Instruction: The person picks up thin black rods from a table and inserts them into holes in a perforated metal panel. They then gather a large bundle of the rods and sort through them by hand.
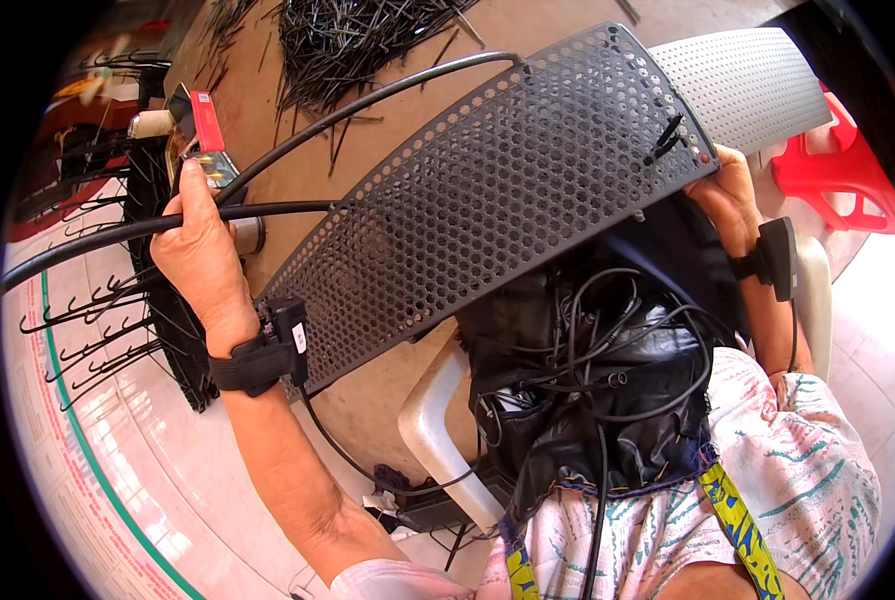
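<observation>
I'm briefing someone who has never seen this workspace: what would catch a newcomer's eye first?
Probably the large dark perforated panel slanting across the middle, with the right hand gripping its right end and the left hand around curved black tubing at left. Next might come the bright red stool at far right and the heap of thin dark pieces at the top.

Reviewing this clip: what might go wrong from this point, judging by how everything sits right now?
1. The black panel is long and supported near its ends, the left hand on the black tubing and the right hand at a corner, so it might twist or tip.
2. Loose cables lie looped over the lap, just below the panel in view, and could snag.
3. Black strips poking out near the right hand might scratch its fingers.
</observation>
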`<action>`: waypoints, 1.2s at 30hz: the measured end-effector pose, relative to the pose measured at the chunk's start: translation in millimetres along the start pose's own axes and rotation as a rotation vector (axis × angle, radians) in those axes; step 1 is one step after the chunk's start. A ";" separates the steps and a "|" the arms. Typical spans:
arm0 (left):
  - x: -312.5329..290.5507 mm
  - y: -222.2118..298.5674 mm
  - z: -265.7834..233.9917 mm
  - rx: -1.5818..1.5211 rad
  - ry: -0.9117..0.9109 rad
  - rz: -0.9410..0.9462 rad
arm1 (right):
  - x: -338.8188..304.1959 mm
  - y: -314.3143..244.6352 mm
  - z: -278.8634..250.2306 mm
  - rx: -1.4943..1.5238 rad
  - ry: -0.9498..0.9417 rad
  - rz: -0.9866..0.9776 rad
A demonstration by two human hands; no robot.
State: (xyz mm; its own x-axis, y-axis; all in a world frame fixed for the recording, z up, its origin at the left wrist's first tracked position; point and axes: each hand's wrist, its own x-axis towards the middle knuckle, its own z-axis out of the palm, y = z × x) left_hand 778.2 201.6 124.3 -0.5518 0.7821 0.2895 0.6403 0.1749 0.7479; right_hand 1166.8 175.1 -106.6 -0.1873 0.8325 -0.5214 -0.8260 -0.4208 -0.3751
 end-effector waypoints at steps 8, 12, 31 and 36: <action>-2.8 2.4 5.7 -0.019 0.000 0.023 | -11.6 -1.7 26.9 0.150 -0.148 0.068; 1.4 0.2 9.1 -0.001 -0.015 0.067 | -15.4 -7.2 26.1 0.158 -0.129 0.046; -3.9 10.4 14.8 -0.012 0.005 0.044 | -13.6 29.9 40.2 0.269 -0.312 0.090; -4.3 7.4 15.5 0.026 0.005 0.083 | -11.5 27.4 28.8 0.372 -0.207 0.096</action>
State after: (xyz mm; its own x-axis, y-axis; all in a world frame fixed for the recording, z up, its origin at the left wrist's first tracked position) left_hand 793.6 208.7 119.3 -0.4989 0.7916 0.3529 0.6975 0.1250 0.7056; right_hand 1131.0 164.4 -88.8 -0.3440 0.8665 -0.3618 -0.9278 -0.3729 -0.0108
